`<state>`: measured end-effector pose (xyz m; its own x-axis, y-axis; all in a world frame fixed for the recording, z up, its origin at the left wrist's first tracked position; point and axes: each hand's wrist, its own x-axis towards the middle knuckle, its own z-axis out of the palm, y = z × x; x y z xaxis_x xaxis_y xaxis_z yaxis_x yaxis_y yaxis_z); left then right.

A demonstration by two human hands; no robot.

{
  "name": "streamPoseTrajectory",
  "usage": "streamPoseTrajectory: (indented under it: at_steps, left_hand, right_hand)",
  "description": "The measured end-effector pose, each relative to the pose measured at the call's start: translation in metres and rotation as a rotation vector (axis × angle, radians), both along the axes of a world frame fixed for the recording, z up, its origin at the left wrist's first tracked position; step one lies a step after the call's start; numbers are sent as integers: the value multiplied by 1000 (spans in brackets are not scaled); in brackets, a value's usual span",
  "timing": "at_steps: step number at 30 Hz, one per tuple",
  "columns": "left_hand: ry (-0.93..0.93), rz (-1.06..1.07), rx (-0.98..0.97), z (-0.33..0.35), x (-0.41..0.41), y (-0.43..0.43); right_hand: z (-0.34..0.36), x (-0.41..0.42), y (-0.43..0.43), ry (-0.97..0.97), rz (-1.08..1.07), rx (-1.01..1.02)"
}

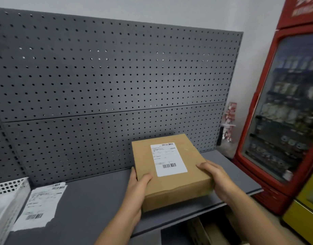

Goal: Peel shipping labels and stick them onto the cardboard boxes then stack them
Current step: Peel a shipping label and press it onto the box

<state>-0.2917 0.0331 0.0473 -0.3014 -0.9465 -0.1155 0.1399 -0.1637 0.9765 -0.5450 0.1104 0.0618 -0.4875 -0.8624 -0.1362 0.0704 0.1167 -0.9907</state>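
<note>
The box [192, 156] is gripped at its near corners by the left hand [138, 184] and right hand [215, 179], fingers curled round its sides, over the right part of the shelf [99, 191]. Its label [168, 160] is already stuck, so stacking is judged the step in hand; a place must be chosen. At the left, spare labels [41, 204] are laid; behind, a pegboard [108, 76] and fridge [284, 112] are seen.

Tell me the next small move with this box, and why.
Probably set the box down on the shelf, back near the pegboard, and let go. Its label already sits flat on top, the left hand and right hand grip its near corners, and no other box shows on the shelf to stack on.
</note>
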Motion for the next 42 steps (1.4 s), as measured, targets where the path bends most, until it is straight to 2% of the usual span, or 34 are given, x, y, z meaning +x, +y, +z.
streamPoseTrajectory:
  at_steps: [6,11,16,23,31,38,42]
  left_hand:
    - [-37,-75,-4,-11,-62,6]
    - [-34,-149,66,-16,-112,12]
    - [-36,-141,86,-18,-150,8]
    - [-88,-77,100,-32,-176,2]
    - [-163,-65,69,-47,-179,-3]
    - [-239,-31,-14,-60,-183,-6]
    - [-252,-27,-32,-64,-186,-8]
  right_hand:
    - [-9,-70,18,27,-56,38]
    - [-16,-119,26,50,-75,66]
    - [-29,-154,19,55,-94,100]
    - [-41,-181,0,43,-145,127]
    - [-43,-180,-3,66,-99,132]
    - [-41,-176,5,254,-93,10]
    - [-38,-176,7,375,-84,10]
